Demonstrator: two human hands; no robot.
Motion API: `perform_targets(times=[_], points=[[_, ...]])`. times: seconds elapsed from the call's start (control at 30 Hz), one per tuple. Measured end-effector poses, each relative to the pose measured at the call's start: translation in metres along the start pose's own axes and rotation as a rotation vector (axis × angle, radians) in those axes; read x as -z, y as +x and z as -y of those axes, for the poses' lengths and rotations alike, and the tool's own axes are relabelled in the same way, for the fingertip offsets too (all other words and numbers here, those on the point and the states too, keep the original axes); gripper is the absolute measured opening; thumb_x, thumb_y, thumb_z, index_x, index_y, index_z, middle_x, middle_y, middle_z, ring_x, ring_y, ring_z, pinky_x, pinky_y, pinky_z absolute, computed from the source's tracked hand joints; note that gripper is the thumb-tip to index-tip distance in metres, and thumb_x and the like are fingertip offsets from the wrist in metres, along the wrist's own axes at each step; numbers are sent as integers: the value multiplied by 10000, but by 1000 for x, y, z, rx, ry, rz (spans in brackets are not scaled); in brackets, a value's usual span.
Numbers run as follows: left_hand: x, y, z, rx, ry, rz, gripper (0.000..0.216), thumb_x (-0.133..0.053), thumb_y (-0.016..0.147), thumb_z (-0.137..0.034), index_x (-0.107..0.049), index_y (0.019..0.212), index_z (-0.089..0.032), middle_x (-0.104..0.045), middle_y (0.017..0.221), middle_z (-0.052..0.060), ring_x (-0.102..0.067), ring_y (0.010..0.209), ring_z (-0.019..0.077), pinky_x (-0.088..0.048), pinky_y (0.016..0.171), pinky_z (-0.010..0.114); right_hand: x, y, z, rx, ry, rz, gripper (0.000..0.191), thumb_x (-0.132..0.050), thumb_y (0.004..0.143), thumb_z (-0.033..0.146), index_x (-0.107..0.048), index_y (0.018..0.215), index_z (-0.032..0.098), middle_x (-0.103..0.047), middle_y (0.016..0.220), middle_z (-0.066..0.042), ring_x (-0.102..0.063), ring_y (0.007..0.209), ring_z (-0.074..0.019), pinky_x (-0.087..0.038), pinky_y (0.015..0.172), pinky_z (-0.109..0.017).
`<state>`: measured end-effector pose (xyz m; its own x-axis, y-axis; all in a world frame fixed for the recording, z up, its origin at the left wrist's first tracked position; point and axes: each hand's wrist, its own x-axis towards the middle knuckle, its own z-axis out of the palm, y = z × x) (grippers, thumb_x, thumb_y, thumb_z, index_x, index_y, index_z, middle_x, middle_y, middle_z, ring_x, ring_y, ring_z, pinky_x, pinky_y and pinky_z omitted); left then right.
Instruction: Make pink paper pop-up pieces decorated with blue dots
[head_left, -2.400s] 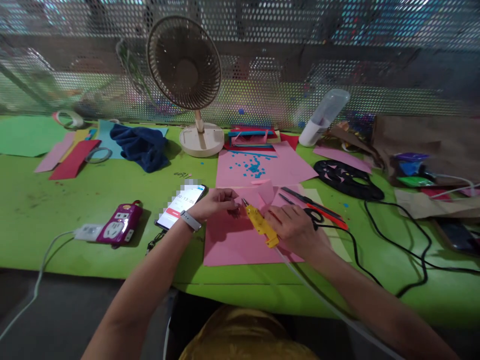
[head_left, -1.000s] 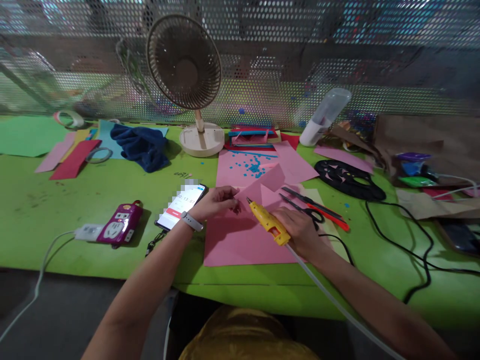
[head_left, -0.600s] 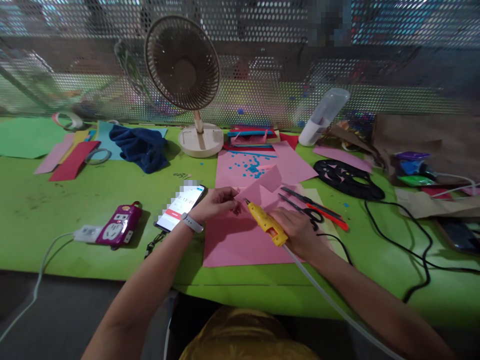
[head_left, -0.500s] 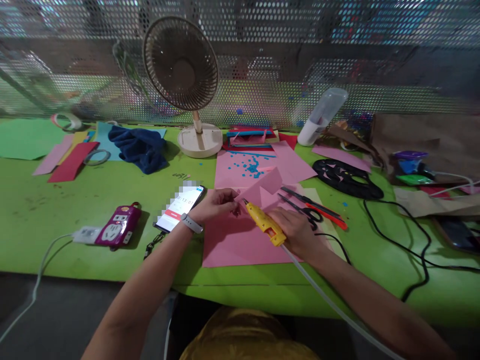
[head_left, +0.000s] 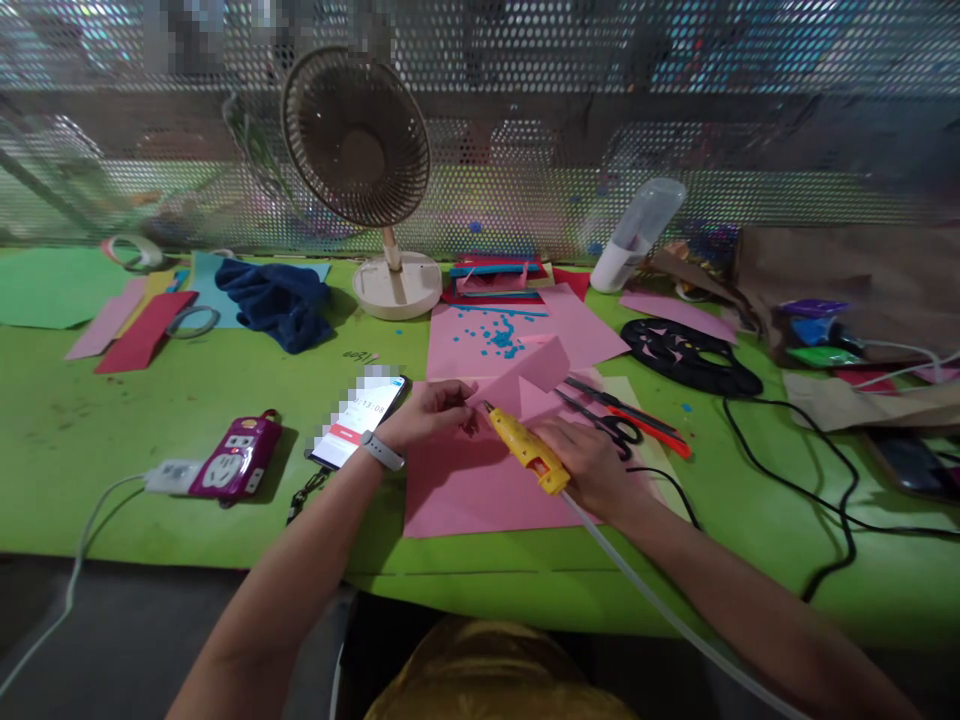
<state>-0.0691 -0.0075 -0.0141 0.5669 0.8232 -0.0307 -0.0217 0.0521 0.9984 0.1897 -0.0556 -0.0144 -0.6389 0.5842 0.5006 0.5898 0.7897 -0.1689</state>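
Observation:
My right hand (head_left: 581, 460) is closed around a yellow hot glue gun (head_left: 529, 450), whose nozzle points up and left. A folded piece of pink paper (head_left: 529, 375) is pinched at its left end by my left hand (head_left: 439, 412). The glue gun's tip is close to that left end; whether it touches the paper I cannot tell. Under both hands lies a larger pink sheet (head_left: 465, 500). Beside my right hand are black-handled scissors (head_left: 619, 432) and a red and black utility knife (head_left: 652, 425). Small blue paper bits (head_left: 502, 340) are scattered on another pink sheet behind.
A phone with a lit screen (head_left: 360, 420) lies by my left wrist, and a purple power strip (head_left: 236, 455) further left. At the back stand a fan (head_left: 397, 285) and a clear-topped white bottle (head_left: 637, 235). A black palette-shaped tray (head_left: 690, 355) and a black cable (head_left: 795, 475) lie right.
The view has shifted slightly. Both hands stay almost in place, with the glue gun still by the left end of the folded paper.

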Motion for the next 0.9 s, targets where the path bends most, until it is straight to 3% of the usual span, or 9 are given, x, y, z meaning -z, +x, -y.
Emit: perform_targets(times=[0.27, 0.43, 0.57, 0.9], points=[[1, 0, 1, 12, -17, -21, 195, -700, 819, -274, -602, 879, -116, -717, 740, 68, -673, 657, 134, -535, 670, 266, -5, -5, -4, -32, 78, -44, 190, -423, 943, 270, -564, 1021, 169, -701, 890, -101, -652, 764, -210, -451, 646, -314], [-3, -1, -2, 19, 29, -18, 187, -689, 830, -277, -590, 848, -119, -710, 745, 66, -665, 659, 126, -531, 664, 255, -23, -14, -13, -68, 43, -78, 34, -516, 889, 225, -533, 860, 218, -631, 695, -21, -582, 573, -165, -350, 541, -285], [-4, -2, -1, 20, 40, -11, 192, -688, 826, -277, -578, 855, -122, -697, 745, 53, -670, 672, 125, -532, 669, 250, -30, -16, -17, -88, -14, -165, 153, -524, 866, 225, -456, 730, 237, -526, 574, 27, -467, 451, -129, -262, 488, -282], [-5, -1, 0, -13, 65, 7, 189, -690, 814, -264, -576, 863, -121, -683, 749, 47, -666, 684, 126, -529, 688, 259, -29, -17, -14, -149, -21, -197, 161, -484, 851, 264, -382, 728, 248, -458, 543, 44, -445, 439, -143, -249, 487, -270]])
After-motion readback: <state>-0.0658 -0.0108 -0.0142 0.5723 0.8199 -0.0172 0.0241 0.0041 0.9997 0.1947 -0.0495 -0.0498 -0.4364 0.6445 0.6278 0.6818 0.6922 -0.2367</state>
